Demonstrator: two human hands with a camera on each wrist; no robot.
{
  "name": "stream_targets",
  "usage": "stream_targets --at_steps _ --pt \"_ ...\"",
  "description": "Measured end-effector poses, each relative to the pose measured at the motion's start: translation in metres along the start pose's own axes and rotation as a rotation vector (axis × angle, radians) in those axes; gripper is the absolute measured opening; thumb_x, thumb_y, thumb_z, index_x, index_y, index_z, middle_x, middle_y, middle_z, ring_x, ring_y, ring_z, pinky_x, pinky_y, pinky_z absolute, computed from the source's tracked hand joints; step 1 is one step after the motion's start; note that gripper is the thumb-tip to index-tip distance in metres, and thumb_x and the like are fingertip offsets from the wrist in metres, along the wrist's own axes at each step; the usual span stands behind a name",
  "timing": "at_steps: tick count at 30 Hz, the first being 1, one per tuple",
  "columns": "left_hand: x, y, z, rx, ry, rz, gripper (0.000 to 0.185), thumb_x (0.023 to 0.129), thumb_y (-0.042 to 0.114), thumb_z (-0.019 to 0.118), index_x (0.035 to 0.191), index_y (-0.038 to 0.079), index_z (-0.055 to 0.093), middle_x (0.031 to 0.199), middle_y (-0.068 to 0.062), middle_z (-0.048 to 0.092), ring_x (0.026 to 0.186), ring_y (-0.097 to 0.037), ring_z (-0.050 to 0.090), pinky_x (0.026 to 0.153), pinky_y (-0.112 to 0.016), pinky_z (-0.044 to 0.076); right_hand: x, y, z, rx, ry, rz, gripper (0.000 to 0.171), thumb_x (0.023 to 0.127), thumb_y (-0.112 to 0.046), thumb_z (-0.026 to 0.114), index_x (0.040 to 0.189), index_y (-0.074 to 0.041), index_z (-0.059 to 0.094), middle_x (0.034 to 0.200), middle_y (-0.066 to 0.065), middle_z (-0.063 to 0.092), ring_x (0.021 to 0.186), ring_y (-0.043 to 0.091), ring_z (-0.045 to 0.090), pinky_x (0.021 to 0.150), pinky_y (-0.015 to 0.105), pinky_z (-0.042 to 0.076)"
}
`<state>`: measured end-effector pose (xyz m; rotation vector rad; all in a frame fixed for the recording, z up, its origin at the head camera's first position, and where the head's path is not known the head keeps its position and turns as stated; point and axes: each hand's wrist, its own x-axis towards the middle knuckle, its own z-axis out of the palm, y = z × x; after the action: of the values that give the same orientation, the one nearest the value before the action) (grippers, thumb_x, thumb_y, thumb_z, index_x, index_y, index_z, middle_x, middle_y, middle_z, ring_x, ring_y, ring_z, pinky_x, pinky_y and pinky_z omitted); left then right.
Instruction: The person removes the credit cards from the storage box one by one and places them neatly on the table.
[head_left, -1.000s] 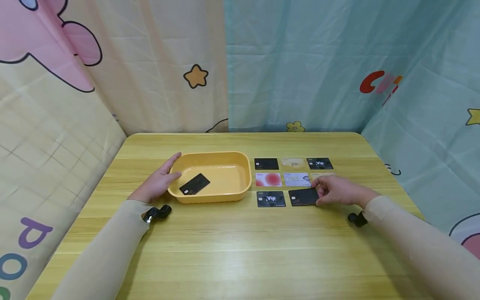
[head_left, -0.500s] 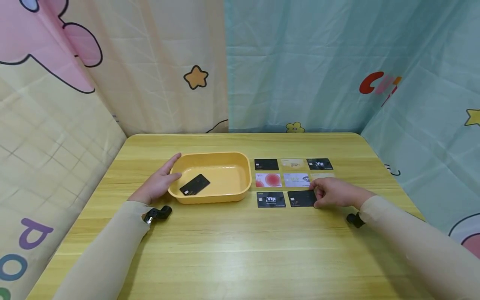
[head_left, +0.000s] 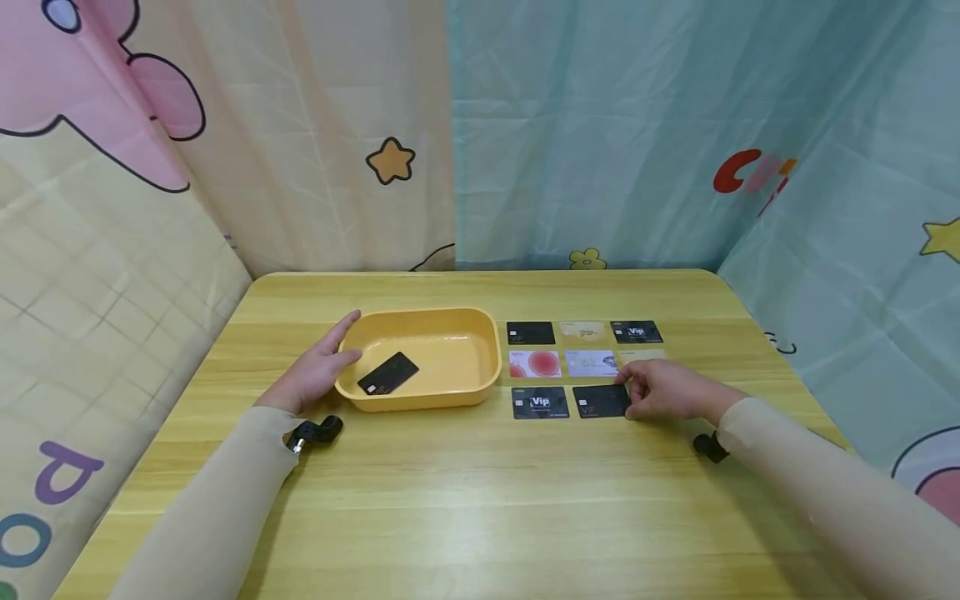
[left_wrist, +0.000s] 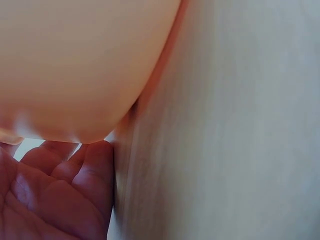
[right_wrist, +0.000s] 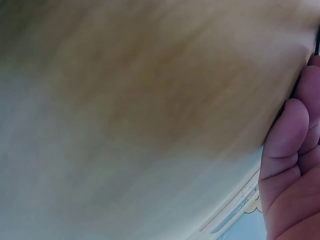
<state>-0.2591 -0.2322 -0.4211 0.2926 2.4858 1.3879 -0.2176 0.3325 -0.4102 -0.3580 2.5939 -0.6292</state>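
The right hand (head_left: 663,390) rests with curled fingers on the right end of a black card (head_left: 600,401), pressing it flat on the table (head_left: 480,500) in the row of cards nearest the person. The left hand (head_left: 315,371) lies open, fingers straight against the left wall of the yellow tray (head_left: 423,358). Inside the tray lies another black card (head_left: 387,372). Seven more cards lie right of the tray, toward the table's far right corner.

The head view looks forward and down over the whole bench (head_left: 480,500). Each wrist view sits very close (blurred), facing bench wood past its own fingers; the left also shares the yellow tray (left_wrist: 75,65) with the head view.
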Motion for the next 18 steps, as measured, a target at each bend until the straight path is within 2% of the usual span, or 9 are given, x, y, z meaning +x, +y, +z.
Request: stream_targets --at_steps 5,11,18 --pt "-0.0017 -0.0001 0.0006 -0.002 0.003 0.007 0.072 0.113 0.023 0.044 0.171 0.030 0.002 0.179 -0.004 -0.008 0.164 -0.040 -0.009 0.129 -0.068 0.000 0.0007 0.0011 0.0030 0.005 0.005 0.008 0.050 0.087 -0.021 0.086 0.128 -0.004 0.063 0.079 0.000 0.063 0.073 0.015 0.058 0.068 0.030 0.046" --pt "-0.0012 -0.0019 0.0011 0.002 0.008 0.000 0.072 0.113 0.024 0.044 0.171 0.034 0.003 0.179 -0.004 -0.008 0.163 -0.041 -0.009 0.128 -0.069 0.000 0.0001 0.0016 0.0037 0.005 0.014 -0.005 0.048 0.087 -0.020 0.086 0.125 -0.004 0.063 0.079 -0.001 0.063 0.073 0.015 0.058 0.067 0.029 0.046" --pt "-0.0026 -0.0018 0.0012 0.009 0.013 0.003 0.072 0.113 0.025 0.045 0.171 0.031 0.003 0.179 -0.004 -0.007 0.163 -0.042 -0.008 0.128 -0.069 0.001 -0.0004 0.0008 0.0042 0.006 0.020 -0.031 0.045 0.086 -0.018 0.086 0.123 -0.003 0.065 0.078 -0.002 0.064 0.072 0.014 0.058 0.067 0.026 0.045"
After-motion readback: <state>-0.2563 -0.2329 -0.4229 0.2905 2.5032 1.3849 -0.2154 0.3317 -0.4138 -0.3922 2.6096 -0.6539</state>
